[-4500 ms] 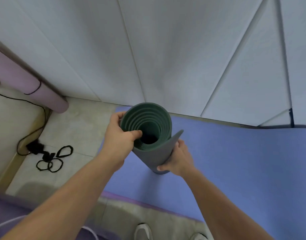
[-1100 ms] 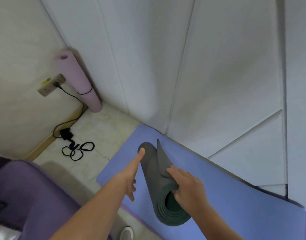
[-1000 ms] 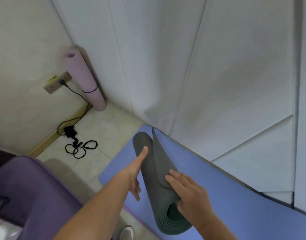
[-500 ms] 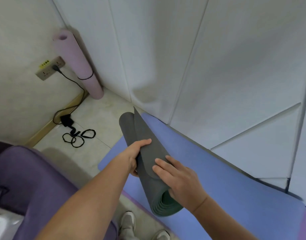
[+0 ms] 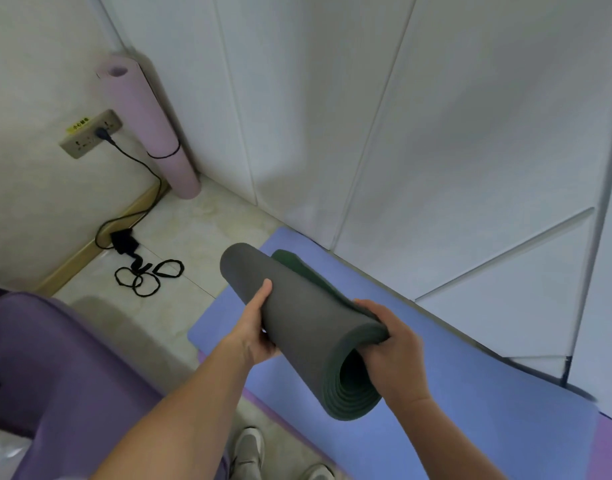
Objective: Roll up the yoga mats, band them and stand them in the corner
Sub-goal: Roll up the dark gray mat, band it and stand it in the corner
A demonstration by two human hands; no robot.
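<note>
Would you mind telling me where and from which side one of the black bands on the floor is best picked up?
I would pinch the outer loop of the black bands, coming straight down from above. They lie flat on the tile in a small overlapping cluster beside the adapter, and that loop sticks out clear of the rest.

Bare forearms, no sleeves showing; light grey shoes (image 5: 250,448) on feet.
</note>
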